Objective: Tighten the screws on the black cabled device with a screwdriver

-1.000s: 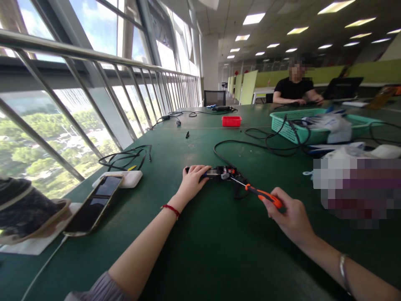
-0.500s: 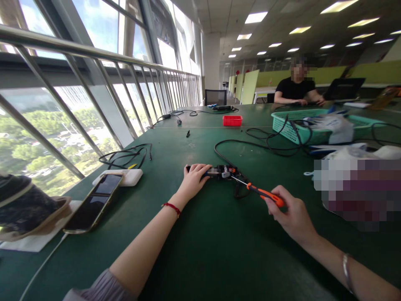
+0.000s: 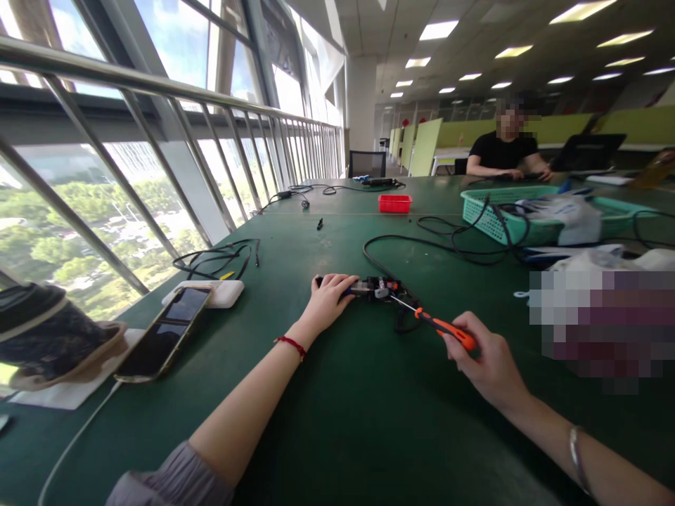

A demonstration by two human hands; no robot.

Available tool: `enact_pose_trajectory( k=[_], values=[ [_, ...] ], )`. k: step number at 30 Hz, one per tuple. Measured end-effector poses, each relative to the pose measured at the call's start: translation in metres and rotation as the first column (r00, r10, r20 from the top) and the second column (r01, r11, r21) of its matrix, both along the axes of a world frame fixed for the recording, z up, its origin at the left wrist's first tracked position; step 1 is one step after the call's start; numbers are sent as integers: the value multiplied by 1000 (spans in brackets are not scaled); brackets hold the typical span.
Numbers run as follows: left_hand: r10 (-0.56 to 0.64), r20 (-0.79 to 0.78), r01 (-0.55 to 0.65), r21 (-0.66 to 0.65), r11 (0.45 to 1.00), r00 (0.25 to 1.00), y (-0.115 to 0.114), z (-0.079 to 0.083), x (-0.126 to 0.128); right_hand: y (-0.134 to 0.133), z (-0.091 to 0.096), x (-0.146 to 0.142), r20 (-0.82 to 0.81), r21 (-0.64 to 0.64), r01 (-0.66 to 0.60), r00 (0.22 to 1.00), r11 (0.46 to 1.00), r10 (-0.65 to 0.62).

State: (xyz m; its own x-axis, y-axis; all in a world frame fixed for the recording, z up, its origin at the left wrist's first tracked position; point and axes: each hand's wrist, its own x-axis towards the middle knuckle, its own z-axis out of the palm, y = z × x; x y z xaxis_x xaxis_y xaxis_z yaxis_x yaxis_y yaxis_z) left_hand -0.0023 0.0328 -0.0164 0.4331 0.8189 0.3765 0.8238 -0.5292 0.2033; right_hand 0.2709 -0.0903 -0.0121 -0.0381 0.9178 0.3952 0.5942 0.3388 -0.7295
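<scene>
Your right hand [image 3: 490,358] is pinching 1 screwdriver [image 3: 437,325] by its handle, tip pointing at 1 dark device [image 3: 380,288]. Your left hand [image 3: 328,299], fingers nearly together, is gripping the device's left end on 1 green table [image 3: 337,436]. Beyond, 1 red bin [image 3: 395,204] and 1 green basket [image 3: 482,218] are sitting.

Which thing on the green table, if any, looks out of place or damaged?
Nothing looks plainly spilled or broken. A small black piece lies alone on the table, nearer than the red tray. It seems slightly odd, sitting apart from other things; I cannot tell what it is.
</scene>
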Motion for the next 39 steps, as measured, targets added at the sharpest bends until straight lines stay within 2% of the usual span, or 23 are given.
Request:
enact_pose_trajectory(
  k=[10, 22, 25, 29, 39],
  values=[
    [-4, -16, 4, 0, 1000, 1000, 1, 4, 0, 7, -3, 2, -59, 78, 61, 997, 995, -57],
    [-23, -46, 25, 42, 999, 999, 7, 3, 0, 9, -5, 1, -57, 159, 56, 997, 986, -48],
    [-25, -52, 27, 47, 999, 998, 6, 4, 0, 8, -3, 1, 1, 200, 45, 999, 979, -46],
    [-17, -53, 19, 47, 999, 998, 6, 6, 0, 6, 0, 3, 149, 297, 65, 982, 953, -113],
    [-15, -39, 17, 32, 999, 999, 6, 5, 0, 6, 5, 3, 255, 309, 205, 923, 929, -289]
  ],
)
